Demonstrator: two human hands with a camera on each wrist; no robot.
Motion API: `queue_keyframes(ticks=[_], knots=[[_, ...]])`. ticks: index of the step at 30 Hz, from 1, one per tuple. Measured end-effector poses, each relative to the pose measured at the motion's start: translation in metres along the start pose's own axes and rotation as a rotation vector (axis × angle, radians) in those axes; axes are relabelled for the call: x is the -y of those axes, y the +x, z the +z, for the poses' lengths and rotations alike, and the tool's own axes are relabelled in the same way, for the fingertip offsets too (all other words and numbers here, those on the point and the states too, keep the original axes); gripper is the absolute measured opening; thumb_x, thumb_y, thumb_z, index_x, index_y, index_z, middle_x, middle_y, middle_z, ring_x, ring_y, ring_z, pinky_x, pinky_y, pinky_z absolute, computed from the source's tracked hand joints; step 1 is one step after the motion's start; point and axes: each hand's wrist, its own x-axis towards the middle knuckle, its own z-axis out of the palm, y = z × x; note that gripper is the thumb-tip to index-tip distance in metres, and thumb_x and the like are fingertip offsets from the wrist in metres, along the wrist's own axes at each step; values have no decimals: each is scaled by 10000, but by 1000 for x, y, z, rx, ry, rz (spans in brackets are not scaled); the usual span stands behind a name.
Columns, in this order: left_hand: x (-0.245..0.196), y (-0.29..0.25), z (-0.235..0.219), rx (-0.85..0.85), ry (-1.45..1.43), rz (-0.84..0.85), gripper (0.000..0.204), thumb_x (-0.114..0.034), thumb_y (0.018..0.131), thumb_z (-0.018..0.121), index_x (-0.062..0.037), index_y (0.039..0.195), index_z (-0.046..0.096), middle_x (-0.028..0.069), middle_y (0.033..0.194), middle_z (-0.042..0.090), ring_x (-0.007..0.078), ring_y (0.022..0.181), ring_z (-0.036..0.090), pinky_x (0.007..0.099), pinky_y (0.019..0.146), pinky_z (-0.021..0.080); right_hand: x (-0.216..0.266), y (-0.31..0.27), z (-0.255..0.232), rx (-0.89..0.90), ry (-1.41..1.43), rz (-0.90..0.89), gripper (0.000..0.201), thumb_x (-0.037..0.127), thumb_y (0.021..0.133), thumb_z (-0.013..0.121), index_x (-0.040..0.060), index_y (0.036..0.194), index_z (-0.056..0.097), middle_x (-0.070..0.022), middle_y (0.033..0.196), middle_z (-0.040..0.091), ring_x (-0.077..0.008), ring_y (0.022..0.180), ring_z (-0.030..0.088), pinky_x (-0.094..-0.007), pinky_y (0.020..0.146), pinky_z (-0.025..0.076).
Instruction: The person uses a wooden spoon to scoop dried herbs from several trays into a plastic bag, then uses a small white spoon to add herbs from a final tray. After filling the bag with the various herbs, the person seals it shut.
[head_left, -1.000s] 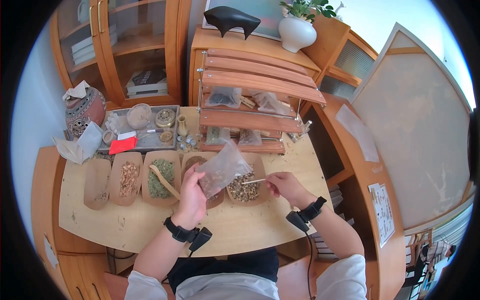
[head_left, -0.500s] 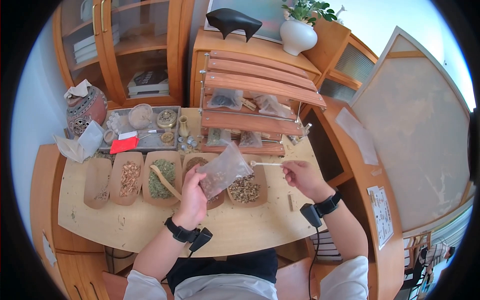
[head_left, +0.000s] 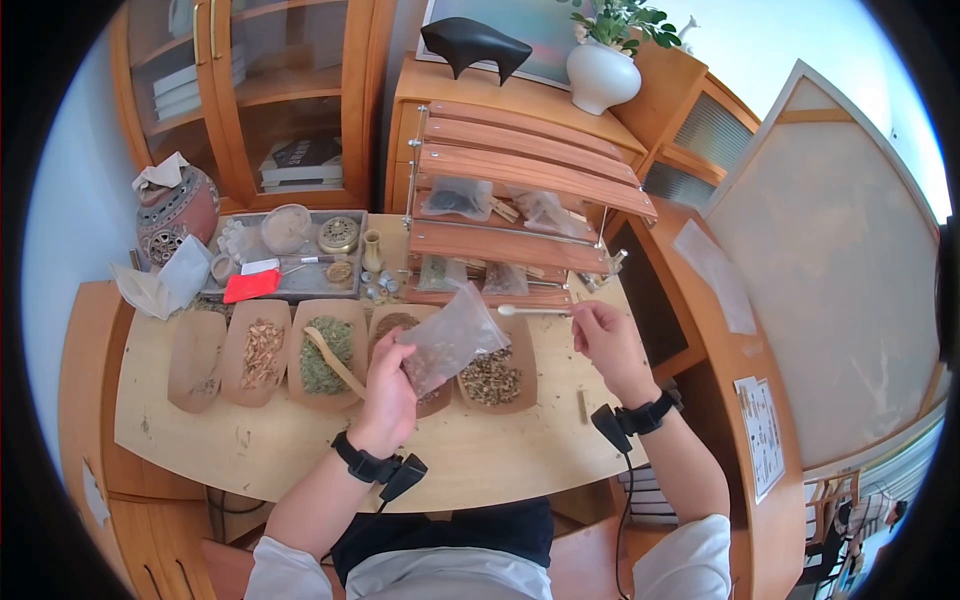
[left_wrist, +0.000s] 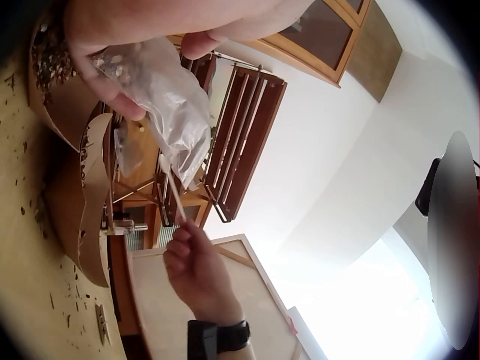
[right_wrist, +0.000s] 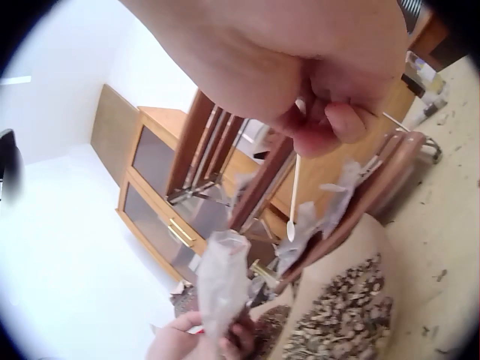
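My left hand (head_left: 390, 392) grips a translucent plastic bag (head_left: 450, 338) by its lower part; small bits of dried material show inside. The bag is tilted above two paper trays, its top end toward the right. In my right hand (head_left: 608, 345), the thumb and fingers pinch the handle of a thin, pale spoon (head_left: 535, 310). Its small bowl points left, close to the bag's top end in the head view. In the right wrist view the spoon (right_wrist: 295, 199) hangs over the rightmost paper tray (right_wrist: 360, 240), which holds chopped brown dried herbs (right_wrist: 341, 307).
More paper trays stand leftward, holding green herbs (head_left: 325, 375), with a wooden scoop (head_left: 335, 362) across them, and orange-brown chips (head_left: 262, 350). A wooden rack (head_left: 510, 240) with bagged herbs rises behind. A grey tray (head_left: 300, 292) of incense tools lies back left; a clothespin (head_left: 583, 406) lies at right.
My right hand has lifted the spoon out of the brown herbs, swung up and right, then come slightly back left toward the bag's top. The left hand and bag stay nearly still.
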Motion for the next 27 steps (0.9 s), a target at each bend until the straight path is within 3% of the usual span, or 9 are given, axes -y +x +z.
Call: queue_keyframes(ticks=[3, 10, 19, 27], knots=[[-5, -5, 9, -49, 21, -4, 429, -196, 953, 461, -121, 1368, 384, 66, 1302, 523, 215, 1191, 542, 426, 917, 506, -39, 13, 8, 95, -153, -83, 229, 196, 999, 556, -11, 1015, 653, -28, 762, 609, -88, 584, 562, -234, 541, 450], [-6, -5, 9, -41, 31, 1, 484, -205, 946, 474, -111, 1404, 346, 74, 1336, 496, 221, 1206, 534, 421, 909, 507, -52, 13, 26, 219, -210, -138, 246, 190, 1009, 536, -26, 991, 651, -14, 715, 592, -87, 592, 553, -259, 556, 462], [-5, -3, 5, -20, 11, 15, 545, -198, 932, 510, -95, 1428, 309, 106, 1351, 480, 232, 1203, 550, 421, 902, 529, -56, 10, 23, 302, -26, 258, 214, 167, 985, 546, 20, 843, 609, 10, 686, 553, -77, 566, 516, -233, 511, 400], [-5, -3, 7, -28, 9, 14, 525, -188, 937, 500, -98, 1420, 317, 98, 1347, 486, 227, 1194, 554, 410, 892, 535, -62, 12, 19, 323, 162, 360, 194, 147, 979, 552, 29, 832, 598, 9, 718, 531, -80, 583, 493, -237, 505, 386]])
